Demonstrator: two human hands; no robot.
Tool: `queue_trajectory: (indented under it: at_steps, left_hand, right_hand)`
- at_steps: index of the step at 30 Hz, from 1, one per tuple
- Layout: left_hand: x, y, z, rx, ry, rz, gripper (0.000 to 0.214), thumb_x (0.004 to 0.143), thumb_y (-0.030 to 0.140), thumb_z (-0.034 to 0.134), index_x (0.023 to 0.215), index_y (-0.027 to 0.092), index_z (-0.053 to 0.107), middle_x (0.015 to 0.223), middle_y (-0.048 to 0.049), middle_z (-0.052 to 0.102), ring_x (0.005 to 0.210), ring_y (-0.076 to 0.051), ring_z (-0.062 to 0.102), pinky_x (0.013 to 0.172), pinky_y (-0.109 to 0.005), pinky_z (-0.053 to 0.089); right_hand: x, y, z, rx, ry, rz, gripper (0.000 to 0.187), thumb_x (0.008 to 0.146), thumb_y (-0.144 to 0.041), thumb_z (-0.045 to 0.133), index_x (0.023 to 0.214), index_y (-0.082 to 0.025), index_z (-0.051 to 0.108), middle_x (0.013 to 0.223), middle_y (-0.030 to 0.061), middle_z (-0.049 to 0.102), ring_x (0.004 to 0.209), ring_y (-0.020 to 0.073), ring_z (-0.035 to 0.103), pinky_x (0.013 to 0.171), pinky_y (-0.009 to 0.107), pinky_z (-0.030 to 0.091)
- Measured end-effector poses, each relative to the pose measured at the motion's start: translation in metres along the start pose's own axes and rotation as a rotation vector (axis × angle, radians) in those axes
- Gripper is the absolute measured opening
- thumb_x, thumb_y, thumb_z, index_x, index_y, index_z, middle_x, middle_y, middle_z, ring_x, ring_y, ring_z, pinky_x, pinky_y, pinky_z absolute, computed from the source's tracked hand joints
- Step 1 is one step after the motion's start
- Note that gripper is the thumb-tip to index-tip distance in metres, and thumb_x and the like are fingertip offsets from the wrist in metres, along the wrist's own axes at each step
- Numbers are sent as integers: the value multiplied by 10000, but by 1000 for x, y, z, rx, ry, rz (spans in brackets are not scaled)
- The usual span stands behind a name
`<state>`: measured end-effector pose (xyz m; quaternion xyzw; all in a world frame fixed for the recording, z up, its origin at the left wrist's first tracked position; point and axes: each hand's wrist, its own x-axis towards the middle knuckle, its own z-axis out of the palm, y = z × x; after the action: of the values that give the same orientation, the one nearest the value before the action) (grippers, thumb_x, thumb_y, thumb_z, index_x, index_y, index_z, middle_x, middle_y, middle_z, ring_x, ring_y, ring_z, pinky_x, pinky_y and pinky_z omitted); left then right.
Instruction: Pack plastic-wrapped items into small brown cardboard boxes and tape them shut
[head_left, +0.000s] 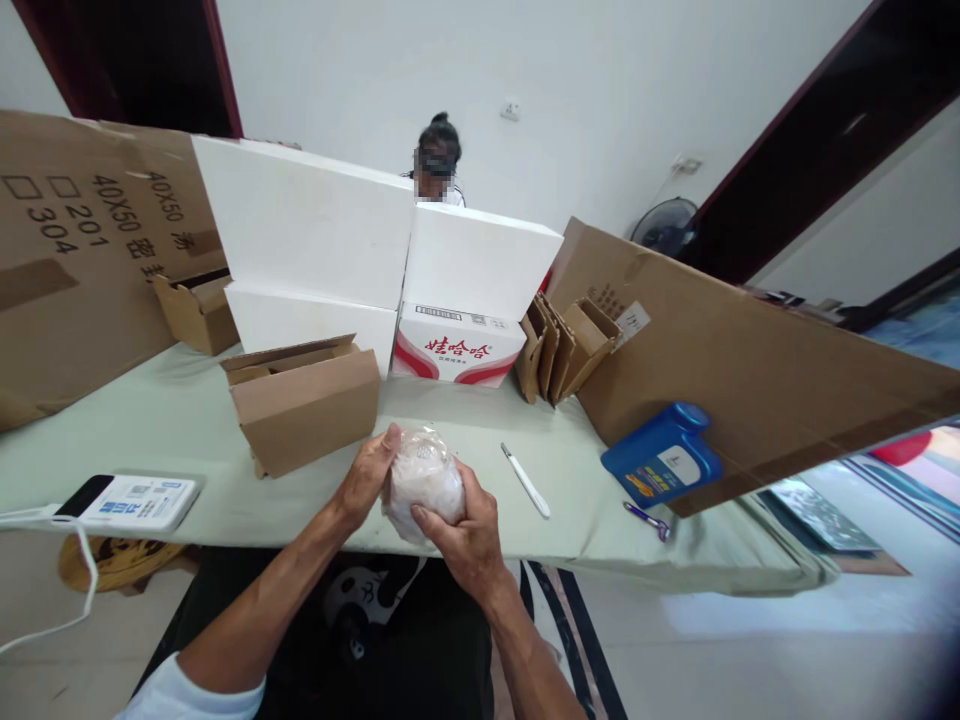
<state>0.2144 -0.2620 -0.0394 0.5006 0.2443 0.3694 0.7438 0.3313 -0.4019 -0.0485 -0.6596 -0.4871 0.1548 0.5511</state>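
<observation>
Counted: one plastic-wrapped bundle point(427, 480), one pen-like tool point(527, 484), one blue bottle point(651, 453), four white boxes point(315, 225), two cardboard panels point(720, 350), two brown cartons point(307, 410) leftward; overlapped cartons point(579, 368) rightward cannot be counted.

Left grip point(367, 478): I see it against one side of the plastic-wrapped bundle point(426, 480), thumb near the top.
Right grip point(472, 525): I have it around the opposite side, thumb on the near face.
Surface point(574, 490): cardboard box point(311, 410) left of the bundle, white pen-like tool point(528, 484) and blue bottle point(652, 455) right.
White cartons point(319, 230): stacked, a person point(439, 138) beyond.
</observation>
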Motion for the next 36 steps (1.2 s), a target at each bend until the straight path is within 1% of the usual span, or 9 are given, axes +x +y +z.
queue_trajectory:
  at_steps: [4,7,12,17,22,25,28,31,36]
  left_hand:
    - [2,26,-16,246,-167,149,647,747,738,872,1117,210,806,997,-56,782,902,-224,683,791,-287,531]
    - [-1,32,-12,457,-280,282,413,896,594,773,1006,204,850,908,-62,771,831,-221,664,767,-290,503]
    - [-8,22,1,429,-111,357,346,917,469,737,723,193,811,688,-33,653,653,-176,547,633,-268,410]
    - [-13,19,6,362,32,369,293,863,447,802,717,193,806,677,-18,628,641,-162,516,617,-257,396]
    - [-13,11,7,289,100,303,408,926,552,730,744,188,720,682,4,589,624,-140,471,570,-232,374]
    - [-10,12,1,281,-10,219,442,890,600,764,764,179,719,666,8,592,580,-128,455,527,-223,367]
    - [-6,18,-5,283,-108,152,456,821,609,840,759,169,737,655,8,595,570,-121,456,514,-216,364]
    - [-6,18,-3,248,-82,122,586,797,687,832,605,173,626,584,28,492,544,-105,399,477,-210,305]
    - [-3,3,2,93,71,82,693,752,833,786,636,178,589,566,38,480,498,-93,383,458,-218,323]
  right_hand:
    - [4,-10,-6,16,-168,12,614,783,-373,861,1348,-188,711,964,5,777,771,162,647,715,253,556]
    - [13,-16,-10,-32,-279,-21,631,816,-373,865,1403,-216,695,1018,5,782,809,170,663,762,273,560]
    - [20,-14,-15,-82,-340,-28,767,802,-416,904,1496,-230,636,1277,72,783,1092,269,731,990,401,590]
    - [15,-3,-15,-96,-159,-58,880,736,-469,961,1503,-206,618,1459,158,708,1333,353,674,1135,484,542]
    - [10,-6,-14,-46,-95,-72,616,897,-526,786,1387,-193,618,1233,103,775,1044,260,740,922,367,602]
    - [9,-11,-17,-34,-159,-63,511,930,-563,705,1268,-191,611,1019,46,762,814,201,682,722,303,555]
    - [11,-12,-19,-73,-232,-54,485,944,-596,677,1210,-197,607,916,21,732,748,190,636,665,289,499]
    - [17,-9,-19,-116,-255,-78,572,952,-702,637,1211,-193,618,927,36,735,767,209,648,695,311,506]
    - [20,3,-22,71,-156,-125,992,923,-908,521,1592,-182,426,1181,113,726,876,235,694,785,361,589]
